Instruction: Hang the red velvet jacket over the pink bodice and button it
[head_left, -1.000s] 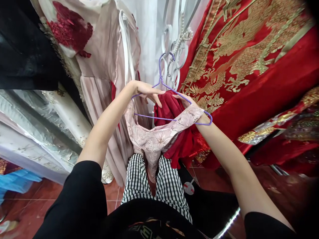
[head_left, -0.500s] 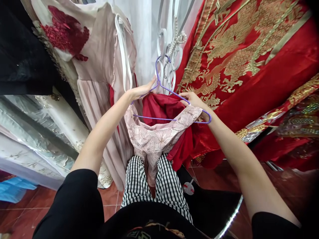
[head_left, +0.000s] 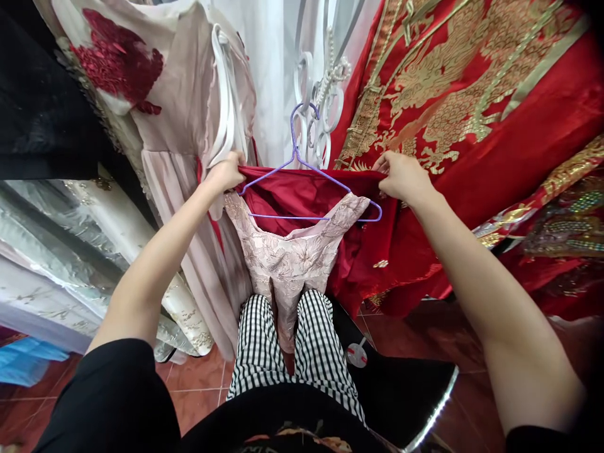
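Red garment [head_left: 306, 192] stretched between both hands, gripped.

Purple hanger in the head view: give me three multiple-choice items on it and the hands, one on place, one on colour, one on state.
1. Where is the hook of the purple hanger?
A. Between the two hands, pointing up
B. On the floor tiles
C. Right of the right hand

2. What colour is the fabric that both hands pull taut across the hanger?
A. Blue
B. Dark red
C. Black

3. What is the state of the left hand?
A. Open and away from any cloth
B. Flat on the checked trousers
C. Closed on the fabric's edge

Answers: 1 A, the hook rises midway between the left hand and the right hand. 2 B, the dark red fabric spans from fist to fist behind the pink floral garment. 3 C, its fingers are curled around the red edge.
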A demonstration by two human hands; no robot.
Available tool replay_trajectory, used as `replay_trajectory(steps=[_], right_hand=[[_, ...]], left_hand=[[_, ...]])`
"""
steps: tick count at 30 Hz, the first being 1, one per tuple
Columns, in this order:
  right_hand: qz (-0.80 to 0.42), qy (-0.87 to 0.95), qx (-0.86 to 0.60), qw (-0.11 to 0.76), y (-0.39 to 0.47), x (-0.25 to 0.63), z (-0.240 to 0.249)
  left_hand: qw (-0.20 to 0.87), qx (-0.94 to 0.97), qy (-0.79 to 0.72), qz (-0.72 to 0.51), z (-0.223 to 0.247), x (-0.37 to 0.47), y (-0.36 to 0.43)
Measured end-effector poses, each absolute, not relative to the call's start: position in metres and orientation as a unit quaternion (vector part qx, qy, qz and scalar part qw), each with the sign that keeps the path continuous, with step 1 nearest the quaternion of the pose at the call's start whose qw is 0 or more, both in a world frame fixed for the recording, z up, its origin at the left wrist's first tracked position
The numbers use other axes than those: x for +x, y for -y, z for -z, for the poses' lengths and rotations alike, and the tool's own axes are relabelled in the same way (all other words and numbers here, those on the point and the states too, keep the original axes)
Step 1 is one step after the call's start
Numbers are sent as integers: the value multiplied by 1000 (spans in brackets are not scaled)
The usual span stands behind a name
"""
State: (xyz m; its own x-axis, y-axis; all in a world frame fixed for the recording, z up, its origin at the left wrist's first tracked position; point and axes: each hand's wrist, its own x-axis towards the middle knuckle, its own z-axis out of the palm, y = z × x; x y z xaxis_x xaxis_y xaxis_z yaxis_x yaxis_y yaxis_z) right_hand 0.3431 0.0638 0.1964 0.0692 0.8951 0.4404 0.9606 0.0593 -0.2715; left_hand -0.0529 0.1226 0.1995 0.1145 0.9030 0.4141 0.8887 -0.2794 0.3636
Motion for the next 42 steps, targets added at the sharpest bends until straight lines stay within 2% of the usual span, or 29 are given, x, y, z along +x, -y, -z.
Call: replay_trajectory(steps=[3,5,10,16,19,22,25,31,34,38,42], right_hand=[[99,669,-692,253,-56,337,-203],[95,672,-697,233,-51,344,-197],[83,649,-722,225,-35,364,-178],[118,612,-705,337,-10,349,-187],[82,639,-673,363,5,330,-190],[12,681,-657,324,15,311,-178],[-36,719,-623,306,13,297,-154],[-25,737,-562,376,-3,293,-115],[-55,749,-540,380,-5,287,-109],[-31,747,-569,343,-1,264,-110],[56,710,-580,395,7,256,-124]], left_hand=[[-130,714,-623,-292,-188,-69,-107],[-165,716,-624,-266,-174,-85,-96],[-130,738,-628,-210,-150,-127,-77],[-49,694,-613,-376,-162,-126,-53],[-96,684,-606,-396,-164,-104,-21],[-167,728,-587,-313,-159,-81,9],[-180,775,-570,-203,-150,-67,17],[-153,740,-652,-54,-116,-66,9],[-142,744,-652,-29,-101,-61,16],[-132,763,-625,-98,-110,-31,19],[-130,733,-615,-260,-146,-16,-2]])
